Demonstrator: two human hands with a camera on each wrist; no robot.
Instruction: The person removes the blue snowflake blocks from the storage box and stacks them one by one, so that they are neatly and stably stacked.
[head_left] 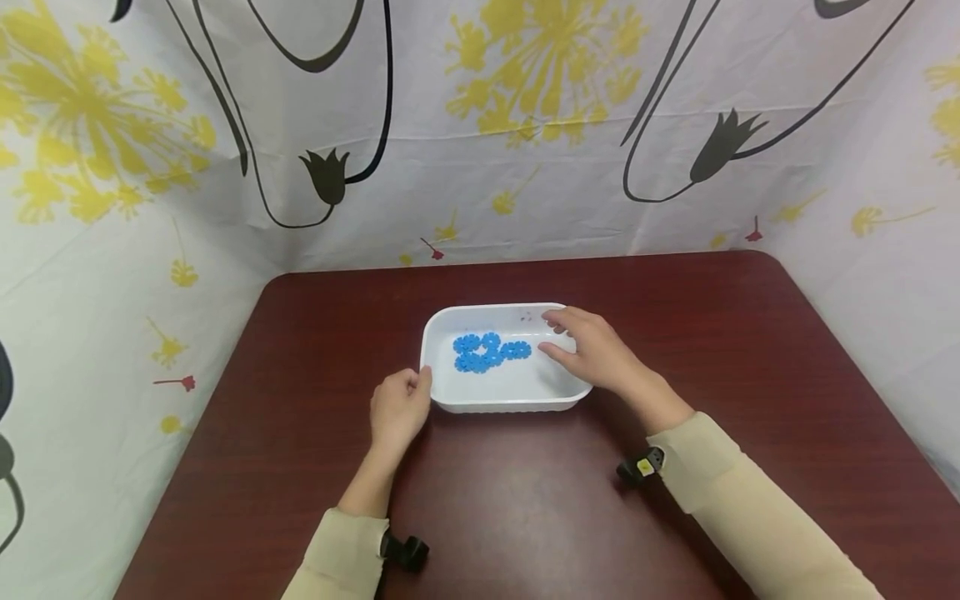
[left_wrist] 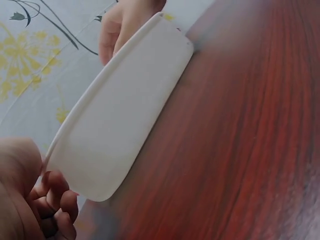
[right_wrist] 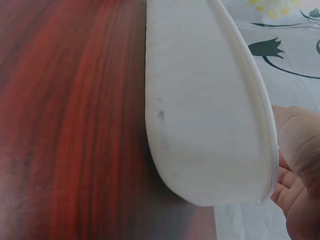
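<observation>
A white plastic tray [head_left: 510,396] stands on the table, with several blue notched snowflake discs [head_left: 480,360] lying grouped in its left and middle part. At the tray's left end, my left hand [head_left: 400,410] pinches the rim; the left wrist view shows its thumb at the edge and the fingers [left_wrist: 55,197] curled against the outer wall. Over the right end is my right hand [head_left: 592,348], thumb and fingers spread apart, with nothing visible between them. In the right wrist view, the tray wall [right_wrist: 210,110] hides the discs and part of that hand.
The tray rests on a dark red wooden table [head_left: 510,483]. Behind it and at both sides hangs a white cloth [head_left: 420,200] with yellow flower and dark tulip prints. Each sleeved forearm carries a small black wrist camera [head_left: 405,552].
</observation>
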